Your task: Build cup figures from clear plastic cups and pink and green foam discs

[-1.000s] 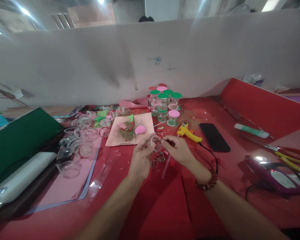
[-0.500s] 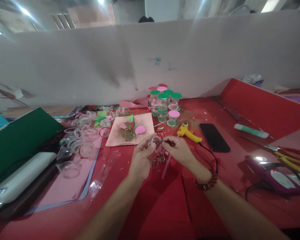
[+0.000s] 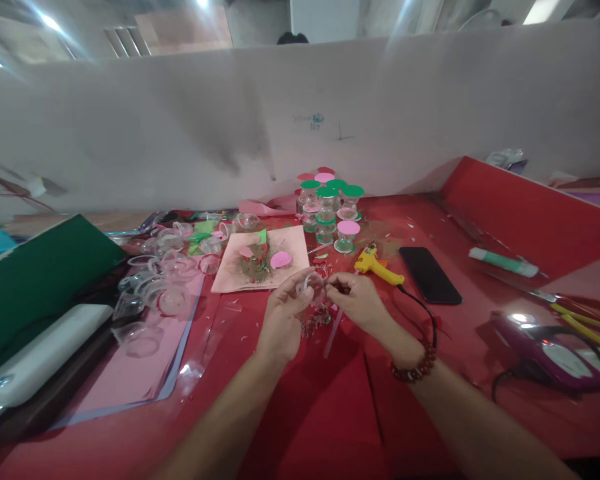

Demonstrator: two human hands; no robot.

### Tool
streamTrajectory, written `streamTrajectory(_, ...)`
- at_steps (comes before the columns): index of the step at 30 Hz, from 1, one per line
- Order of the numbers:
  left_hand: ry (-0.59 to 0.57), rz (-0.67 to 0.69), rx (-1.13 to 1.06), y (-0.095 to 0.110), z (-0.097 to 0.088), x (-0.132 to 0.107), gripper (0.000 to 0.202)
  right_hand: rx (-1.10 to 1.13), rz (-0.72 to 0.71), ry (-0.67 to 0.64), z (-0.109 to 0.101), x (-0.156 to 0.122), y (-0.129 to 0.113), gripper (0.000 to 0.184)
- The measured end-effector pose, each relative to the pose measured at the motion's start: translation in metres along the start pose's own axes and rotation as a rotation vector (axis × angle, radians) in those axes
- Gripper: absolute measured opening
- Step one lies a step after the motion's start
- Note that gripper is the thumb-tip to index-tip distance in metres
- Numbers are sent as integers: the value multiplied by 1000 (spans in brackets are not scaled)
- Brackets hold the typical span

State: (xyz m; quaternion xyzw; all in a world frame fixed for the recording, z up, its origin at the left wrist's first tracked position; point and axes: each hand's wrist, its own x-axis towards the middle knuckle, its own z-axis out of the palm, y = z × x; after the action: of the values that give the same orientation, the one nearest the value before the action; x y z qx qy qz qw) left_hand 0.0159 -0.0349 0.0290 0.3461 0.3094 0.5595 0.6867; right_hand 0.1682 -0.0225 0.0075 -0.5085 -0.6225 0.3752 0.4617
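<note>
Between the thumb and fingers of my left hand [image 3: 281, 319] is a small clear plastic cup [image 3: 316, 291], tilted so that its round rim shows. My right hand [image 3: 361, 305] is closed in a pinch at the cup's right edge; whatever lies between those fingertips is too small to tell. Beneath the cup, small coloured scraps [image 3: 316, 323] litter the red table [image 3: 310, 400]. Just beyond my right hand lies a yellow glue gun [image 3: 380, 269], and a translucent glue stick [image 3: 333, 337] rests below the hands.
A stained board [image 3: 225, 277] bears a pink paper disc [image 3: 281, 260]. Behind it stand stacked cups [image 3: 325, 230] with green and pink discs. Loose clear cups [image 3: 167, 293] crowd the left. On the right are a black phone [image 3: 430, 275], scissors [image 3: 575, 312] and a purple device [image 3: 535, 353].
Both hands stay almost in place around the cup, with only a very slight shift of the fingers. The other objects have not moved.
</note>
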Motion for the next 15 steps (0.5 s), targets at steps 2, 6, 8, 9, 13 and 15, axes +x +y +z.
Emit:
streamTrajectory(2,-9,8,0,0,0,0,33,-9,1,2,0,0,1,14)
streamTrajectory(6,-7,5,0,1,1,-1,33,10,-10,-12,-1,0,-2,15)
streamTrajectory(8,-1,-7,-6,1,2,-1,33,20,-16,-7,-1,-1,-5,18)
streamTrajectory(9,0,-12,-10,1,2,-2,33,19,-16,2,-1,-1,-7,20)
streamTrajectory(13,-18,-30,-10,1,1,-2,34,-2,1,35,-2,-2,-10,25)
streamTrajectory(15,-23,-45,-13,0,1,-3,34,26,16,38,-1,-1,-8,24)
